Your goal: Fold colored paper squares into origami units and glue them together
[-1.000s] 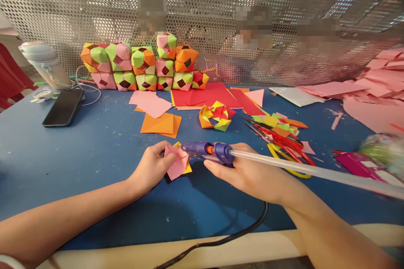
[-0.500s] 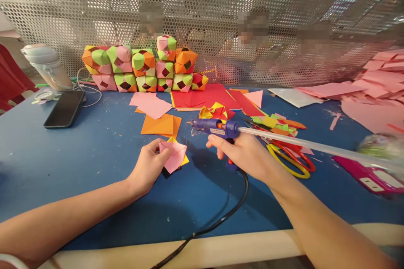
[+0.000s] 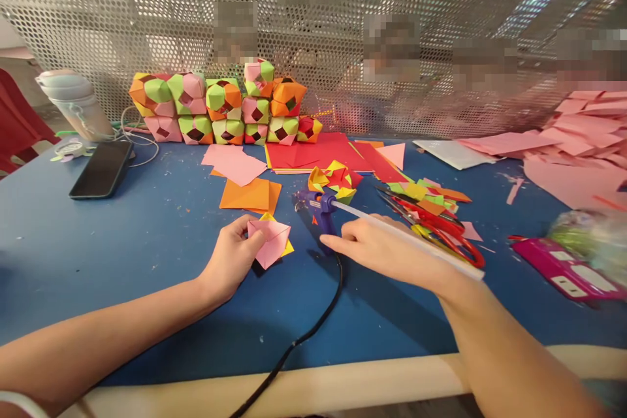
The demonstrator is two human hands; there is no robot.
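My left hand (image 3: pixel 234 249) pinches a folded pink paper piece (image 3: pixel 270 243) between thumb and fingers. Yellow paper (image 3: pixel 288 248) peeks out from behind it. To the right, a blue glue gun (image 3: pixel 321 204) rests on the table, its nozzle pointing left. A long clear glue stick (image 3: pixel 362 214) sticks out of its back and passes over my right hand (image 3: pixel 375 247). That hand is just right of the gun's handle, index finger stretched out, no longer wrapped round it. Behind the gun lies a red and yellow folded paper piece (image 3: pixel 337 177).
Several folded paper balls (image 3: pixel 223 101) are stacked against the perforated metal screen (image 3: pixel 171 19). Orange paper (image 3: pixel 247 194), red sheets (image 3: pixel 313 150), scissors (image 3: pixel 455 241), a magenta power strip (image 3: pixel 563 271), a phone (image 3: pixel 102 170) and a bottle (image 3: pixel 73 104) lie or stand around. A black cord (image 3: pixel 313 333) crosses the front edge.
My right hand has set the glue gun down on the table and let go of its handle. The gun moved slightly left and down. My left hand stays in place.
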